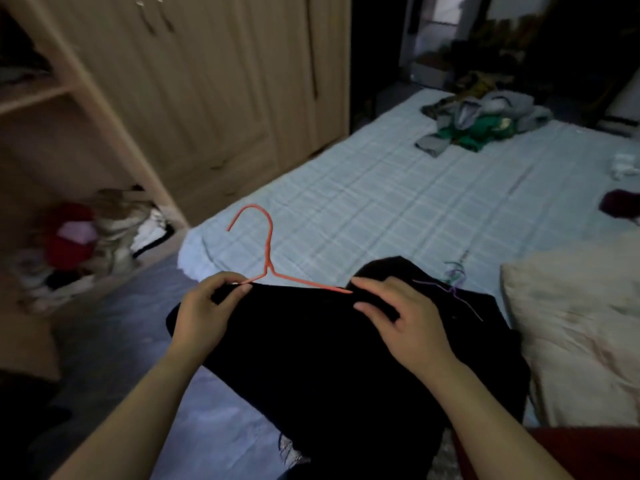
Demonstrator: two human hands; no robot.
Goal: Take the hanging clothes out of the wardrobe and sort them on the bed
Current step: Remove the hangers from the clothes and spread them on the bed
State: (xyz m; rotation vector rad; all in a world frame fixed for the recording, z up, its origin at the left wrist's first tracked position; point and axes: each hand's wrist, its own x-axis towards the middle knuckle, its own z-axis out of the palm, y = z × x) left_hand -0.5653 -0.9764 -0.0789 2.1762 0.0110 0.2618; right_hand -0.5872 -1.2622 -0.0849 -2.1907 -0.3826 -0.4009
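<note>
1. Left hand (207, 308): fingers and thumb curled, pinching the left arm end of the orange hanger (268, 252) together with the top edge of the black garment (329, 348).
2. Right hand (401, 318): released, with the fingers fairly straight and laid on the black cloth. The index tip touched the hanger's right arm end and the thumb lay just below it. No closed grasp was seen.
3. Orange hanger: both arms ran along the garment's top edge between the two hands. The hook stood up and away from the person, over the bed (381, 202).
4. Black garment: spread across the near corner of the bed, its lower part hanging over the edge toward the person.
5. Purple hanger (450, 291): a thin wire one, lying on the garment just right of the right hand. A paler hook showed just beyond it, too blurred to identify.
6. Cream bedding (571, 341): bunched on the bed to the right, beside the garment.
7. Bed: covered by a light blue checked sheet.
8. Clothes pile (485, 123): grey and green items heaped at the far end of the bed, well apart from the hands. A white item (623, 166) and a dark maroon item (620, 206) lay at the right edge.
9. Wardrobe (207, 81): light wood with its doors closed, to the left of the bed. An open compartment further left held jumbled clothes (86, 237) at its bottom, some of them red.
</note>
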